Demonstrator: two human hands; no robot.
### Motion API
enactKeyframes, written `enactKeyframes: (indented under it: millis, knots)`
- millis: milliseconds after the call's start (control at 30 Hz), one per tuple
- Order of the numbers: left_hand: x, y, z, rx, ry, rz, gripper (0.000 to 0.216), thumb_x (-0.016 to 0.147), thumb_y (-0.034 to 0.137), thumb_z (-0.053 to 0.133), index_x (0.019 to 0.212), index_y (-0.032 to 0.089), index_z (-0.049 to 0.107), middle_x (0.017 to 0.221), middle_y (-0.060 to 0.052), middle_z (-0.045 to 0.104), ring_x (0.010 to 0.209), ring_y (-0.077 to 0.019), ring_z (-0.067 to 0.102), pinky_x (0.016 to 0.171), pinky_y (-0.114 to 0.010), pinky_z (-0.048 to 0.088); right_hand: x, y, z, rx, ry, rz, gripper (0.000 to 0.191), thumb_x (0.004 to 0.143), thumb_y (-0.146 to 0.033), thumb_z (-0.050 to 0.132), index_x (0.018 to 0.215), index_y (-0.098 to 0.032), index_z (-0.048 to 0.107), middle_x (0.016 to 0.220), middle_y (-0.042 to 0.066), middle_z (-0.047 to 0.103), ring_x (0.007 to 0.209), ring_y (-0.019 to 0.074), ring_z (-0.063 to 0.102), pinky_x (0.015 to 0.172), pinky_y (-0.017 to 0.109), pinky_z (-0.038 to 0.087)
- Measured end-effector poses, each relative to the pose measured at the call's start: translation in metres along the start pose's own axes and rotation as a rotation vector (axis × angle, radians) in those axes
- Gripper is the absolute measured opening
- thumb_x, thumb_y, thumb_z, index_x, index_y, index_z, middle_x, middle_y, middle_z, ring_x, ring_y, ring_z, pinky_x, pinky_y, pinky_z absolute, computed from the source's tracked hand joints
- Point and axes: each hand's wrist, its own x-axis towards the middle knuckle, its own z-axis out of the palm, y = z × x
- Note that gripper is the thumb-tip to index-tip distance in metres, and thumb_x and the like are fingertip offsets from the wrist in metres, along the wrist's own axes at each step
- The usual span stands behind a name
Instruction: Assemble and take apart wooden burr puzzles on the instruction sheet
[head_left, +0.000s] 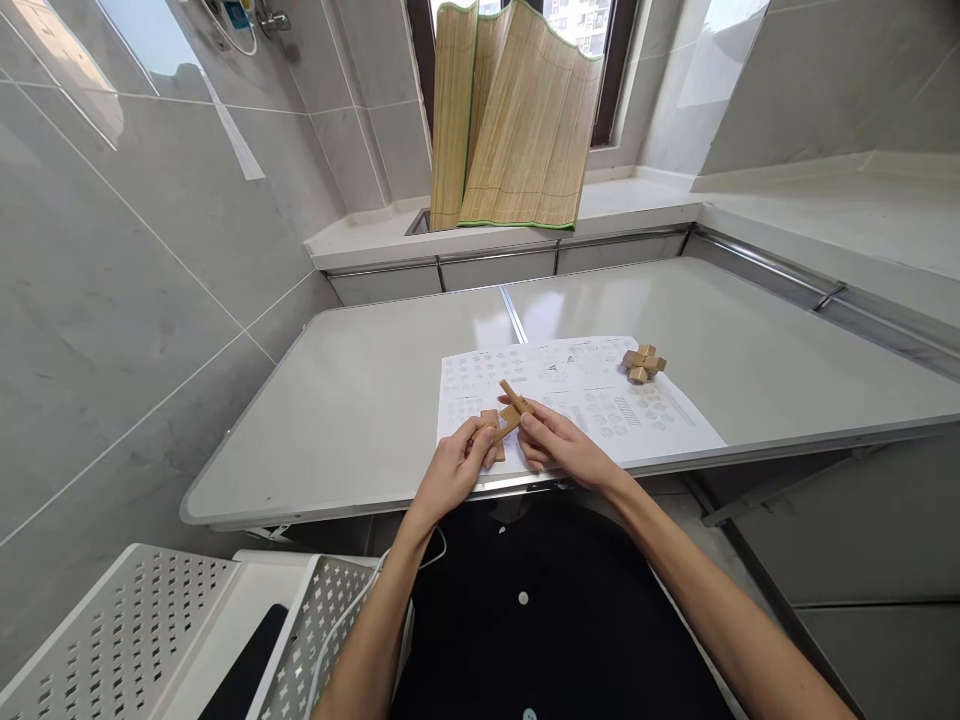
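My left hand (454, 468) and my right hand (559, 447) meet over the near edge of a white table (360, 400). Both pinch small wooden puzzle sticks (511, 410) that cross each other between my fingertips. One more wooden piece (491, 420) lies flat just under my left fingers. The hands hover over a printed instruction sheet (577, 395). An assembled wooden burr puzzle (643, 363) rests on the sheet's far right corner, apart from both hands.
A rolled bamboo mat (514, 115) leans against the window on a white ledge (637, 200) behind the table. A white perforated rack (150, 630) holding a dark object stands at lower left. Grey tiled walls close in on the left.
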Motion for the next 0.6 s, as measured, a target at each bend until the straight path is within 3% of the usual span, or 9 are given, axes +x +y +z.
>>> enactKeyframes:
  millis: [167,400,600]
  knots:
    - [-0.0013,-0.0012,-0.0026,0.003,-0.008,0.013,0.034,0.110,0.047,0.043,0.103,0.021,0.063,0.072,0.004,0.056,0.064,-0.0131,0.047,0.067,-0.026,0.038,-0.0022,-0.0029,0.0000,0.030,-0.031,0.022,0.064,0.102,-0.052,0.063,0.157,-0.021,0.047,0.065,-0.009,0.032,0.052,0.0099,0.027,0.049,0.024,0.035]
    - [0.0005,0.0021,0.0010,0.016,0.026,0.022,0.035,0.110,0.047,0.042,0.102,0.020,0.063,0.070,0.004,0.057,0.063,-0.0128,0.047,0.066,-0.026,0.039,0.0016,-0.0005,0.0045,0.023,-0.017,0.004,0.061,0.103,-0.053,0.061,0.155,-0.023,0.047,0.063,-0.011,0.034,0.050,0.0092,0.028,0.050,0.025,0.037]
    - [-0.0003,0.0013,-0.0001,0.001,-0.007,0.031,0.034,0.109,0.047,0.044,0.102,0.020,0.062,0.070,0.004,0.053,0.064,-0.0130,0.045,0.066,-0.026,0.040,0.0002,-0.0004,0.0032,0.001,-0.095,0.056,0.065,0.103,-0.053,0.062,0.154,-0.015,0.047,0.062,-0.011,0.034,0.050,0.0086,0.029,0.050,0.024,0.037]
